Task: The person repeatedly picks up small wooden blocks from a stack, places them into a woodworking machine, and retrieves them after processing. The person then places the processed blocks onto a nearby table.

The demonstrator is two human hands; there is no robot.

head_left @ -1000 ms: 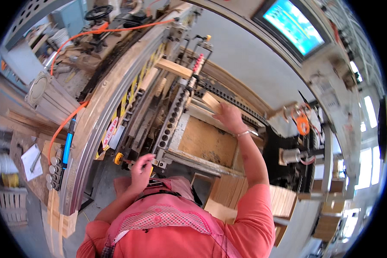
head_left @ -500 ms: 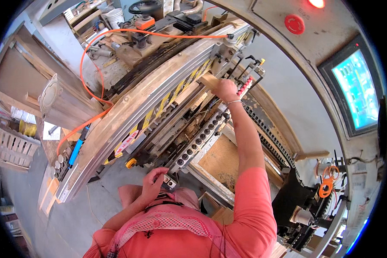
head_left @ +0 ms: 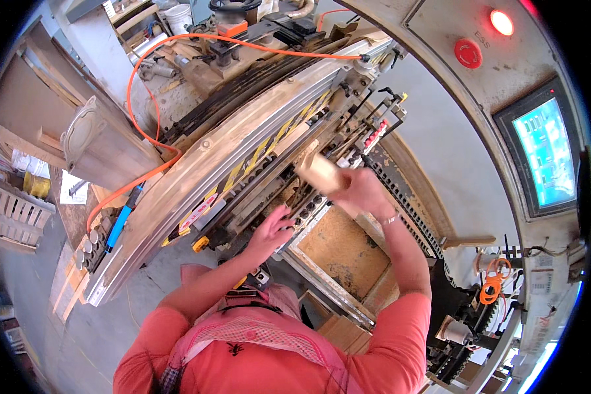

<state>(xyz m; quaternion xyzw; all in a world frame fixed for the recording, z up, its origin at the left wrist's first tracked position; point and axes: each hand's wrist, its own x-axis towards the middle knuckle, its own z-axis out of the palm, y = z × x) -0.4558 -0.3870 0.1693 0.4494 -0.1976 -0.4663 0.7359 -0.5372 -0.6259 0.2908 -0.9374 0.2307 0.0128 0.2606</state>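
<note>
My right hand (head_left: 360,192) grips a short pale wooden piece (head_left: 318,172), slightly smeared by motion, and holds it over the machine bed. To the left of it and lower, my left hand (head_left: 272,230) hangs over the near edge of the machine, fingers apart and nothing in them. Beneath both hands runs a row of round black knobs (head_left: 303,213) along a metal rail. Beyond the wood lies the machine's long beam with yellow and black striped tape (head_left: 262,154).
A control panel with a lit screen (head_left: 546,157) and a red stop button (head_left: 468,53) rises at the right. An orange hose (head_left: 128,98) loops over the beam to a blue air gun (head_left: 119,226). A wood-framed board (head_left: 341,249) lies below the knobs.
My right hand has drawn the wooden piece back toward me from the far end of the rail. My left hand has risen from beside my waist toward the wood.
</note>
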